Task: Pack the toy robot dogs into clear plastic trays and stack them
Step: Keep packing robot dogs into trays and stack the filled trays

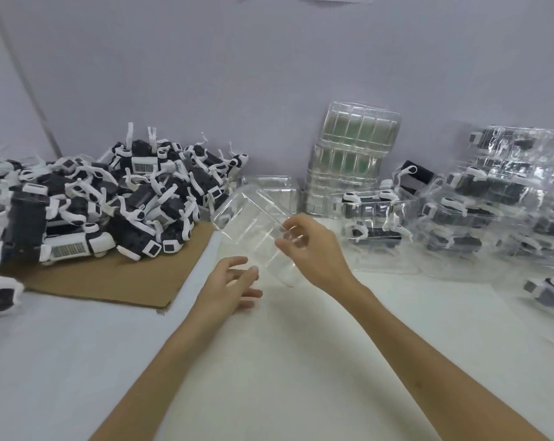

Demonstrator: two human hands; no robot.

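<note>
The right hand pinches an empty clear moulded plastic tray by its long edge, thumb and fingers curled onto it. It holds the tray tilted above the white table, far end pointing up and left towards the heap. The left hand is loose, fingers spread and grasping nothing, just beside the tray's near end (whether the fingertips touch it I cannot tell). At left a heap of black-and-white toy robot dogs lies on a flat sheet of brown cardboard. A stack of empty clear trays leans against the pale wall behind. To the right, filled clear trays with dogs inside stand piled on the table.
</note>
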